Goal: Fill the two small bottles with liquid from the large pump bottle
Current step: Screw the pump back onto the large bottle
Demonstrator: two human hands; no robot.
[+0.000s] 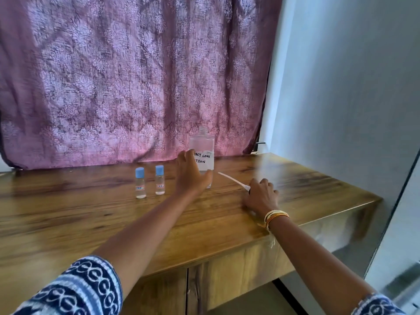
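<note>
A purple patterned curtain (136,76) hangs behind your wooden table (91,223), with a pale wall (352,87) on the right. Below the tabletop you can see cabinet doors (227,280).

The big bottle (203,146) stands upright near the back of the table, clear, its threaded neck open with no pump on it. Its white label (204,159) carries handwritten lettering, partly covered by your hand.

Your left hand (189,176) is against the bottle's left side, fingers loosely curled around it, thumb at the lower front. Your right hand (261,196) lies on the table to the right of the bottle, curled over the pump head, which is hidden under it; I cannot tell how firmly it grips. The pump's white tube (231,179) sticks out from that hand toward the bottle, lying on the wood. A band of threads (275,215) circles your right wrist.

Two small bottles (140,183) and (159,180) stand side by side left of your left hand, apart from it, blue caps on, each labelled.
</note>
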